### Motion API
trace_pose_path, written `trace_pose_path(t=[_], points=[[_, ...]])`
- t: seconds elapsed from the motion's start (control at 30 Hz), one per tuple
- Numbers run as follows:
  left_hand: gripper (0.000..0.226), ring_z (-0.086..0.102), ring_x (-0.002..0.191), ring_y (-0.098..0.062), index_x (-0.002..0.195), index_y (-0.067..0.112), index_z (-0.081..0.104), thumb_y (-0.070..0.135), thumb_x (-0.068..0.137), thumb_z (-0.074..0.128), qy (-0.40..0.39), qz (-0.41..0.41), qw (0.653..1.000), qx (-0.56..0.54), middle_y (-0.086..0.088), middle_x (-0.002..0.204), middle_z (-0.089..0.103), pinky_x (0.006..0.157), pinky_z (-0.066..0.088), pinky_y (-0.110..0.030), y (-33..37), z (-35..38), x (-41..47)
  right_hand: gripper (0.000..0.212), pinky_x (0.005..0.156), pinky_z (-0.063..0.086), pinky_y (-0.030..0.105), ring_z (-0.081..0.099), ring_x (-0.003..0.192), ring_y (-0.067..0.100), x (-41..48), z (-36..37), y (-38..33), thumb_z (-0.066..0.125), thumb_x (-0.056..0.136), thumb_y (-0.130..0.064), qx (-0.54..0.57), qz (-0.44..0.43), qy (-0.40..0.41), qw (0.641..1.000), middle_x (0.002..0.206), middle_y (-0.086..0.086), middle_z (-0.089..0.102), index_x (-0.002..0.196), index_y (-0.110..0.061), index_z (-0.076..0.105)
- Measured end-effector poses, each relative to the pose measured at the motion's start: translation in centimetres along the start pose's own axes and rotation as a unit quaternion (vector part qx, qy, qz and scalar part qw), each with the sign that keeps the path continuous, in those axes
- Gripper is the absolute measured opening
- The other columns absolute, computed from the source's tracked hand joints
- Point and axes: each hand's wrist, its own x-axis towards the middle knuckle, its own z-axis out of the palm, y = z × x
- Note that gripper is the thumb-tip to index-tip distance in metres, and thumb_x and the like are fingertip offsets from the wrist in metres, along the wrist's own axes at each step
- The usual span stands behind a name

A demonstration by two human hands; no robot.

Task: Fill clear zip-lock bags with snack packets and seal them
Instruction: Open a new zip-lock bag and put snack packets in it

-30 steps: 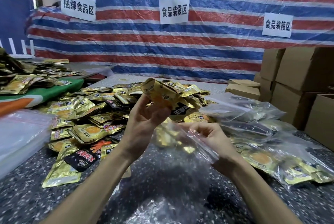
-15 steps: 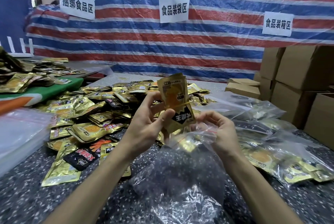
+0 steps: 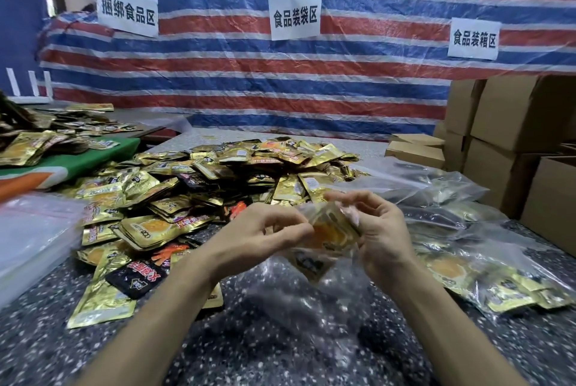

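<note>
Both hands meet above the speckled bench: the left hand and the right hand each pinch the mouth of a clear zip-lock bag, fingers curled closed on the plastic. Gold snack packets sit inside the bag's top, between the hands. Behind lies a loose heap of packets; filled bags lie to the right, near cardboard boxes.

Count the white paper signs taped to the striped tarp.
3. Left sign sits above the green board, middle sign above the packet pile, right sign above the cardboard boxes. None looks hidden, though more could hang beyond the frame.
</note>
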Motion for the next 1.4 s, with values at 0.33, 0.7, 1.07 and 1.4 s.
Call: trace_pose_path(t=[0.33, 0.7, 1.07, 1.4], points=[[0.024, 0.057, 0.07, -0.014, 0.086, 0.015, 0.076, 0.036, 0.074, 0.079, 0.136, 0.187, 0.958, 0.172, 0.008, 0.083, 0.071, 0.064, 0.044, -0.035, 0.9, -1.3, 0.2, 0.012, 0.067, 0.06, 0.035, 0.071, 0.083, 0.018, 0.2, -0.5, -0.5, 0.07, 0.072, -0.009, 0.047, -0.048, -0.002, 0.998, 0.092, 0.006, 0.076, 0.069, -0.02, 0.074], [0.027, 0.068, 0.089, -0.013, 0.087, 0.012, 0.056, 0.028, 0.075, 0.074, 0.103, 0.11, 0.987, 0.047, -0.01, 0.092, 0.069, 0.083, 0.052, -0.017, 4.6, -3.7, 1.4, 0.013, 0.066, 0.06, 0.03, 0.071, 0.076, 0.016, 0.4, -1.1, -1.2, 0.069, 0.072, -0.013, 0.029, -0.069, -0.007, 0.997, 0.091, 0.005, 0.076, 0.076, -0.021, 0.077], [0.05, 0.064, 0.102, -0.015, 0.12, 0.022, 0.059, 0.026, 0.074, 0.079, 0.151, 0.08, 0.965, -0.198, 0.002, 0.1, 0.068, 0.092, 0.05, -0.025, 3.2, -4.9, 2.0, 0.011, 0.064, 0.058, 0.028, 0.07, 0.075, 0.017, 0.3, -1.2, -1.2, 0.074, 0.069, -0.015, 0.039, -0.082, -0.005, 0.996, 0.093, 0.008, 0.074, 0.08, -0.016, 0.077], [0.076, 0.061, 0.106, -0.014, 0.126, 0.023, 0.048, 0.083, 0.08, 0.041, -0.057, -0.419, 0.783, 0.456, 0.003, 0.121, 0.061, 0.084, 0.051, -0.033, -3.0, -3.7, -5.3, 0.012, 0.064, 0.057, 0.025, 0.071, 0.075, 0.015, 0.4, -1.0, -0.7, 0.071, 0.074, -0.011, 0.017, -0.086, -0.015, 0.996, 0.086, 0.004, 0.075, 0.077, -0.021, 0.078]])
